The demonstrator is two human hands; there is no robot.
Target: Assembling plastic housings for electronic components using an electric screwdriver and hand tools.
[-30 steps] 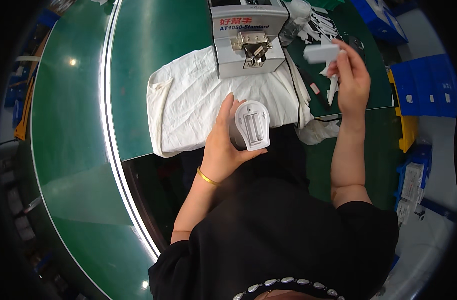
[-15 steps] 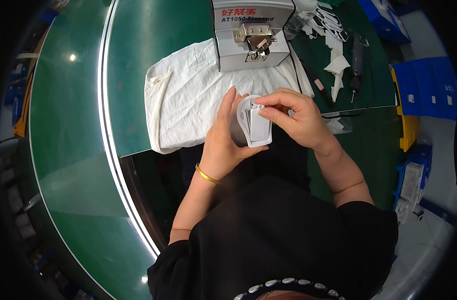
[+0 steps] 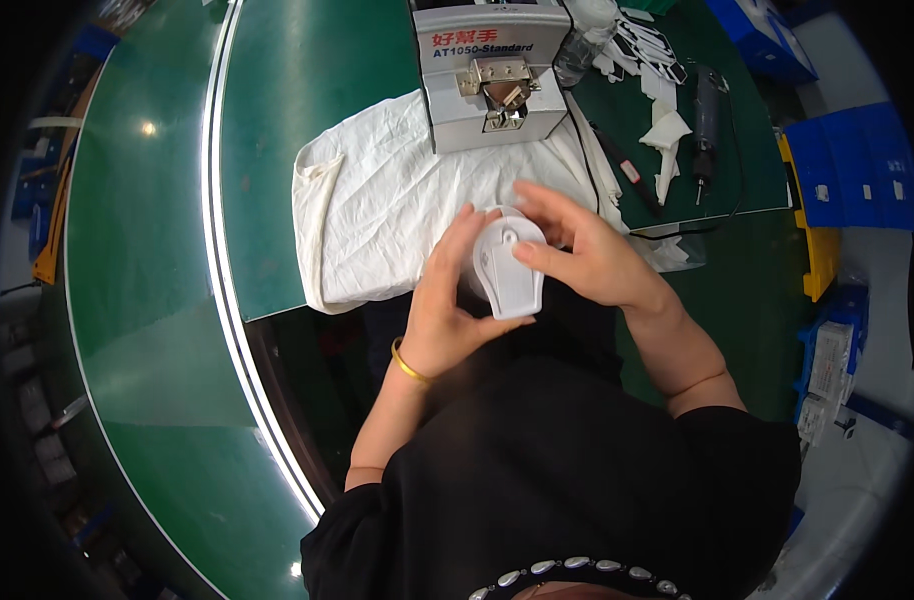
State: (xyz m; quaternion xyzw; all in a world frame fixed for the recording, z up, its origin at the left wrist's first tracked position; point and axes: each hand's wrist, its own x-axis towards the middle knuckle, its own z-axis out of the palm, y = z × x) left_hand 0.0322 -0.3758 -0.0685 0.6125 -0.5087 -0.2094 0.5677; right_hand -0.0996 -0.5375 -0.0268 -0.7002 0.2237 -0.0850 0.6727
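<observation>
In front of my torso is a white plastic housing [image 3: 479, 275], rounded at its far end and narrower at its near end. An inset cover plate [image 3: 515, 288] lies in its recessed face, close to flush with the rim. My left hand [image 3: 449, 300] grips the housing from the left, thumb along its near edge and fingers along its far left side. My right hand [image 3: 597, 255] is closed about the far right edge: its thumb presses on the plate near a small round hole, while the fingers reach behind, partly smeared by motion.
A grey machine [image 3: 492, 90] with a metal fixture stands on white cloth [image 3: 377, 200] over the green table. To its right lie an electric screwdriver [image 3: 710, 130], a pen-like tool [image 3: 629, 168], a cable and white scraps [image 3: 667, 128]. Blue bins [image 3: 847, 175] stand at far right.
The small plate, earlier tilted up in my right fingertips, now lies down in the recess. My right thumb has moved onto it and the fingers have spread. The housing has come slightly nearer.
</observation>
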